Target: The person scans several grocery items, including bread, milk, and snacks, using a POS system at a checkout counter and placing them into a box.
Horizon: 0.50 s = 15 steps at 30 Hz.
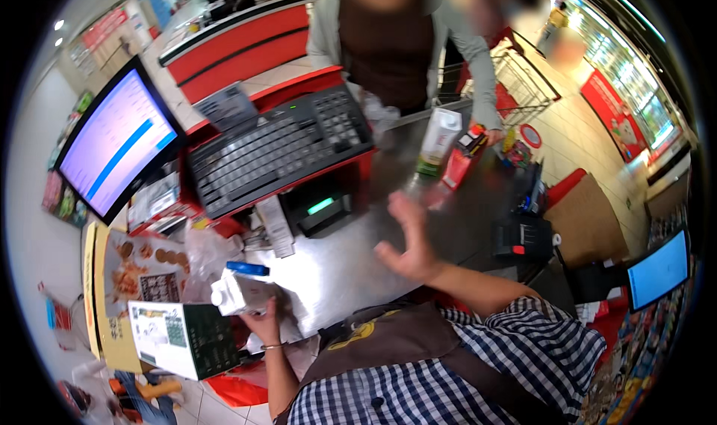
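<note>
My left hand (264,319), with a bracelet on its wrist, grips a white carton with a white cap (235,295) over the left part of the metal counter (330,279). A blue object (247,268) is beside the carton. My right hand (411,237) is raised over the counter, fingers spread, holding nothing. Beyond its fingertips stands a tall white and green carton (440,142). To the right of that is a red carton or bottle (462,159), tilted, with the hand of the person opposite (493,136) at its top.
A black keyboard (280,145) on a red stand and a monitor (120,139) are at the left, with a plastic bag (210,251) below. A green-and-white box (185,335) stands at lower left. At right are a black device (522,239) and a second screen (658,271). A shopping cart (521,83) stands behind.
</note>
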Tool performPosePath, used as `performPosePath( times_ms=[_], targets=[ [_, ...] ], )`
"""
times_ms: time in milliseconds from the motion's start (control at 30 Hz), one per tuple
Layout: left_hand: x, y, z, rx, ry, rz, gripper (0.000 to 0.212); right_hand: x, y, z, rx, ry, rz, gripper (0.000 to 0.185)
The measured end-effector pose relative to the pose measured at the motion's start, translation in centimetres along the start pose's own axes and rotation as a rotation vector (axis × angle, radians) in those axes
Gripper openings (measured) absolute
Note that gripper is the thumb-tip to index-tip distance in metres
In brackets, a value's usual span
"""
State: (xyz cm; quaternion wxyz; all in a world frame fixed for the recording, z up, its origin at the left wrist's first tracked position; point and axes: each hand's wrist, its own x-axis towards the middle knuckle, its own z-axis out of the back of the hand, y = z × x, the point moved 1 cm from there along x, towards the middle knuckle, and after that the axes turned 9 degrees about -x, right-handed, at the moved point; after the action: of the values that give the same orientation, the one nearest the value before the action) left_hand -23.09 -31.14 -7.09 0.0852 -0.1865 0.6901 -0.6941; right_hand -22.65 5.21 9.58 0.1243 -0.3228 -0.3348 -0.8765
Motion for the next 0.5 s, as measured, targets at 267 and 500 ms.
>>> performPosePath(
  times_ms=[267, 500],
  targets=[
    [-5.4, -4.0, -3.3, -0.315, -0.134, 0.728, 0.074, 8.9, -16.9, 11.6, -0.745, -0.036, -0.068, 0.075],
    [-6.3, -9.2, -10.3, -0.457, 0.447, 0.815, 0.05, 14.8, -24.4, 10.0, -0.805, 0.67, -0.325, 0.091]
  ],
)
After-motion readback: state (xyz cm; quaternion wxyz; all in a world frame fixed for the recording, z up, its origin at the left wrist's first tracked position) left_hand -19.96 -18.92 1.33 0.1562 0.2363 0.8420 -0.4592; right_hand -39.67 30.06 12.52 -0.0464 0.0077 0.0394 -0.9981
